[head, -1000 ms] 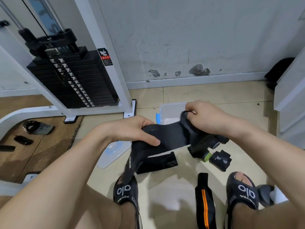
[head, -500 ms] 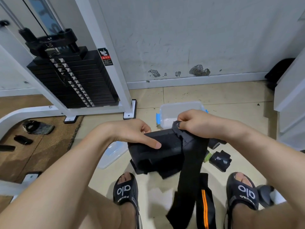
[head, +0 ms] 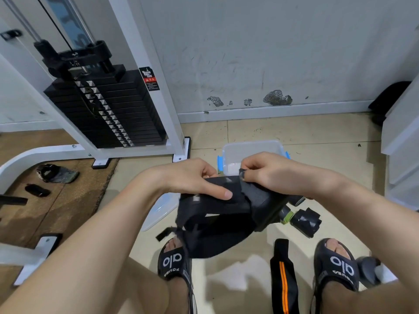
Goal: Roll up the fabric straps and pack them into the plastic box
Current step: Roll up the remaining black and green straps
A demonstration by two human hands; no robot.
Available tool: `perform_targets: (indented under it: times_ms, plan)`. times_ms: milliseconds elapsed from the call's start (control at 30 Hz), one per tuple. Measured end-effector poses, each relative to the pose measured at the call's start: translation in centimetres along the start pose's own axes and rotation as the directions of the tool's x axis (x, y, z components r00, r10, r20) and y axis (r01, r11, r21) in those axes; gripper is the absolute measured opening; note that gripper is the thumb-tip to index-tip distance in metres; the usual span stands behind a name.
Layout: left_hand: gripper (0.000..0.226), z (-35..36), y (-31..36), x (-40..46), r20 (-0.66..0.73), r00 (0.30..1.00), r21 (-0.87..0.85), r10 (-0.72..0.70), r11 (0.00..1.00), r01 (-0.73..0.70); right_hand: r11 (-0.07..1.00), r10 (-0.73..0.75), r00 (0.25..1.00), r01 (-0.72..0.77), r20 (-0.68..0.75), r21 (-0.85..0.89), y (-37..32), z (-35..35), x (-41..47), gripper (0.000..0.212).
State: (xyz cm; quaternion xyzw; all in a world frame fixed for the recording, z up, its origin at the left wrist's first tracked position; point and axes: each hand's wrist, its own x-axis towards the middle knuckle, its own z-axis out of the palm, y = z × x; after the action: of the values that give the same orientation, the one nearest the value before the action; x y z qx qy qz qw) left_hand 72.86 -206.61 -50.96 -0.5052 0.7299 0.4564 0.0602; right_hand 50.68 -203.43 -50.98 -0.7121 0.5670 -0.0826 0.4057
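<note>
Just short of the open plastic box (head: pixel 250 152), held up off the floor for rolling: black fabric strap (head: pixel 217 214), left hand (head: pixel 192 180) gripping the bundle, right hand (head: pixel 269 173) pinching its free end.

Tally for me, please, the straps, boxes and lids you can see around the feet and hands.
Straps: 4, namely held strap, orange-striped strap, rolled strap, green-edged strap
Boxes: 1, box
Lids: 1, lid
Total: 6
</note>
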Motion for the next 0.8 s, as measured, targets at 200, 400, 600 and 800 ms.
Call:
perform_targets:
  times_ms: [200,400,600,800]
  plan:
    - [0.026,-0.7,-0.6,-0.4,-0.013,1.000,-0.137,0.014,0.990,-0.016,0.995,0.087,0.996,-0.087,-0.006,0.042,0.9,-0.6,0.0,0.027]
    - [0.023,0.0,0.6,-0.1,-0.060,0.987,-0.245,0.146,0.957,-0.157,0.849,-0.016,0.983,-0.084,0.183,0.522,-0.5,1.2,0.4,0.010]
    - [0.035,-1.1,-1.3,-0.6,-0.052,0.999,-0.181,0.010,0.983,-0.019,0.973,0.099,0.995,-0.101,0.023,0.208,0.2,0.1,0.0,0.020]
    - [0.017,-2.6,-3.1,-0.9,-0.347,0.937,-0.334,0.031,0.930,-0.155,0.972,0.166,0.985,-0.155,-0.051,0.176,0.1,-0.1,0.4,0.029]
